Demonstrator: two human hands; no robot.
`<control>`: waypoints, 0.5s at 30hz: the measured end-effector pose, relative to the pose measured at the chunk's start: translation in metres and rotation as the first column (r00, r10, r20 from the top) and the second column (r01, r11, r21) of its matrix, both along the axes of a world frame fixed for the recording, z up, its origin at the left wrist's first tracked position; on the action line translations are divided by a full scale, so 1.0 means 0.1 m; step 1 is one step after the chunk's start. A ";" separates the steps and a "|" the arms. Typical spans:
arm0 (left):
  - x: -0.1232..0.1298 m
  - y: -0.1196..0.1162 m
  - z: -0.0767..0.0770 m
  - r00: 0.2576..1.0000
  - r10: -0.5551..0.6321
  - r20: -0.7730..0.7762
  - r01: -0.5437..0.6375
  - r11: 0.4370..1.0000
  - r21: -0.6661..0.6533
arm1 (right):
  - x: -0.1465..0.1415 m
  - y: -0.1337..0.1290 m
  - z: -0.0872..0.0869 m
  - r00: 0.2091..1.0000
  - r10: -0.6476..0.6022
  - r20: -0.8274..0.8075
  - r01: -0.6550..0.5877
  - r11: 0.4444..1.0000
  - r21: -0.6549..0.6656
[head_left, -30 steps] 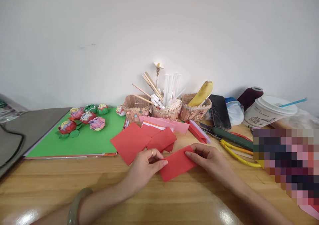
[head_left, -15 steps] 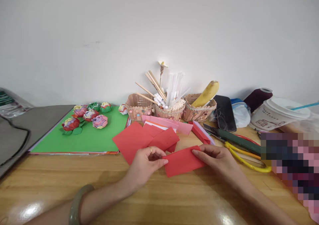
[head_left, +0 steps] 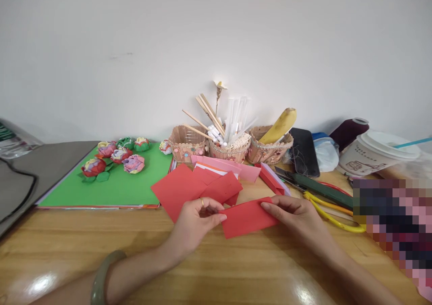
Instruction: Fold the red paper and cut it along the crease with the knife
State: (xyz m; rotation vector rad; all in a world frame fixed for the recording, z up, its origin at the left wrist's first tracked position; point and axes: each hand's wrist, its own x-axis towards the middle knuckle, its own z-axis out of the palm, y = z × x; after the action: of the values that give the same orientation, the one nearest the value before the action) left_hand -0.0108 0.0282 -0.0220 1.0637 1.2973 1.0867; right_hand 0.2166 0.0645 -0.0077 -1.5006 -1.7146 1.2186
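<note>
A folded red paper strip (head_left: 248,219) is held between my two hands, just above the wooden table. My left hand (head_left: 199,221), with a ring on one finger, pinches its left upper corner between thumb and fingers. At the upper right corner my right hand (head_left: 295,217) grips it with the thumb on the near face. Behind the strip lie loose red paper sheets (head_left: 178,185), partly overlapping and partly hidden by my left hand. Pink paper (head_left: 248,172) and a folded red strip (head_left: 272,181) lie farther back.
Paper flowers (head_left: 123,155) rest on a green sheet stack (head_left: 135,192) at left. Three small baskets (head_left: 189,152) line the wall, holding sticks, clear tubes and a banana (head_left: 280,127). Yellow-handled scissors (head_left: 337,221), a dark green cutter (head_left: 320,190), a phone (head_left: 304,152) and a lidded cup (head_left: 367,158) stand right.
Almost nothing differs. Both hands keep hold of the folded red paper strip in nearly the same pose, while the whole view has shifted very slightly.
</note>
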 end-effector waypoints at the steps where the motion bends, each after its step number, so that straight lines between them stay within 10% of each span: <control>1: 0.00 0.00 0.00 1.000 -0.002 -0.002 0.002 1.000 0.005 | 0.00 0.00 0.00 1.000 0.003 -0.013 -0.003 1.000 -0.006; 15: 0.00 -0.01 -0.02 1.000 -0.014 -0.001 0.014 1.000 0.019 | 0.00 0.01 0.01 0.999 0.011 -0.046 -0.012 1.000 -0.026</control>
State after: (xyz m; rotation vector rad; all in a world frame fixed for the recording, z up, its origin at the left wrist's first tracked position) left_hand -0.0112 0.0269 -0.0237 1.0866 1.2808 1.0902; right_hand 0.2170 0.0650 -0.0070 -1.4689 -1.6853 1.2764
